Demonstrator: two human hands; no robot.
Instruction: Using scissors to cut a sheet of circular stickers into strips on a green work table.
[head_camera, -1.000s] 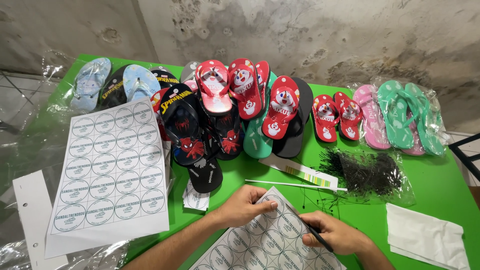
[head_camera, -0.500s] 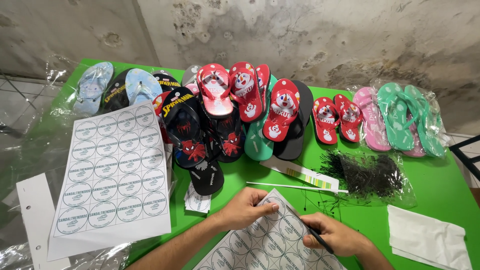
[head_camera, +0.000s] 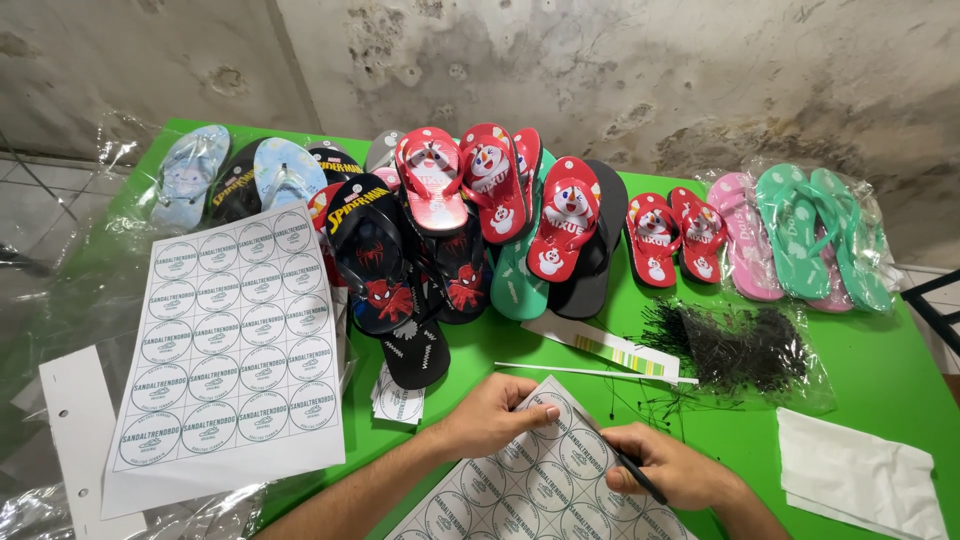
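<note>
Barely anything is shifting since earlier: left hand (head_camera: 497, 415) is pressing flat on the near sticker sheet (head_camera: 540, 480), right hand (head_camera: 668, 468) is clamping a black pen (head_camera: 638, 476) pointing near-right.

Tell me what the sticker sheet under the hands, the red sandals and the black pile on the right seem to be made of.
Sticker sheet: looks like matte white paper, flat, printed with round labels. Red sandals: probably foam rubber with smooth glossy straps. Black pile: thin strands, likely plastic fasteners, lying on clear, shiny film; too fine to be sure.
</note>
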